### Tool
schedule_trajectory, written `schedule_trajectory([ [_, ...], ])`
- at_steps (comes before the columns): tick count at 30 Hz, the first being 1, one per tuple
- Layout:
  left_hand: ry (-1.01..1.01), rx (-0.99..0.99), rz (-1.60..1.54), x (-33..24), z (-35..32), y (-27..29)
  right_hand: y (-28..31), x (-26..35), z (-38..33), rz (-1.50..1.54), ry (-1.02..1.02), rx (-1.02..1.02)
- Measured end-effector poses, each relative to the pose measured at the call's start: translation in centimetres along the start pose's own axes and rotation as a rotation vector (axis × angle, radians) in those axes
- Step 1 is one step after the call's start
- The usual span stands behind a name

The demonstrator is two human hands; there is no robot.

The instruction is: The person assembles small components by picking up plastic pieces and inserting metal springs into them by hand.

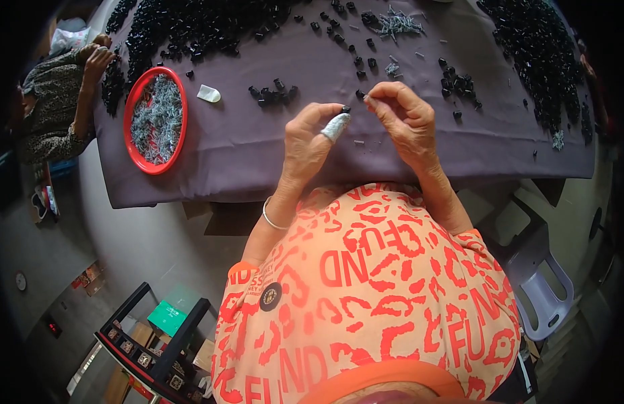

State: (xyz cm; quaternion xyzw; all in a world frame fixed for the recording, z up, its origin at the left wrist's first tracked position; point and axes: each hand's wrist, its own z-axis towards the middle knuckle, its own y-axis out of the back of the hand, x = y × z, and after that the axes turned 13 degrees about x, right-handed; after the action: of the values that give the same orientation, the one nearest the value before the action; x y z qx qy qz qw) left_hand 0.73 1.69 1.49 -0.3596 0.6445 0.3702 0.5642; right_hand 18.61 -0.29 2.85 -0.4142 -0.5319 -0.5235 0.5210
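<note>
purple cloth covers the counter [258,161]. left hand [310,138] has its grip pinched on a small black cap [345,109], light, stiff, best held by its sides; right hand [405,118] fingers pinch together near it, contents unclear.

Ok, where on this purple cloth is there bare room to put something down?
Bare cloth lies between the red tray and the left hand, and right of the right hand toward the near edge. The far side is crowded with black pieces and the right-hand heap.
</note>
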Motion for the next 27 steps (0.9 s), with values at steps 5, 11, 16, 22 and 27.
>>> schedule_trajectory([
  [5,-0.172,-0.088,0.655,0.1,1.2,0.3,1.5,-0.7,-0.4,-0.117,0.005,-0.127],
  [11,-0.080,-0.104,0.623,-0.8,1.7,0.0,2.4,-0.6,-1.2,-0.220,0.020,-0.135],
  [16,-0.160,0.009,0.630,0.0,-1.2,0.4,3.0,-0.7,-1.9,-0.173,0.013,-0.097],
  [22,-0.241,-0.031,0.743,-0.8,1.4,0.5,2.7,-0.7,-2.0,-0.157,-0.013,-0.056],
  [27,-0.271,0.134,1.015,-1.4,5.0,-0.2,2.8,-0.6,-2.1,-0.118,0.001,-0.097],
])
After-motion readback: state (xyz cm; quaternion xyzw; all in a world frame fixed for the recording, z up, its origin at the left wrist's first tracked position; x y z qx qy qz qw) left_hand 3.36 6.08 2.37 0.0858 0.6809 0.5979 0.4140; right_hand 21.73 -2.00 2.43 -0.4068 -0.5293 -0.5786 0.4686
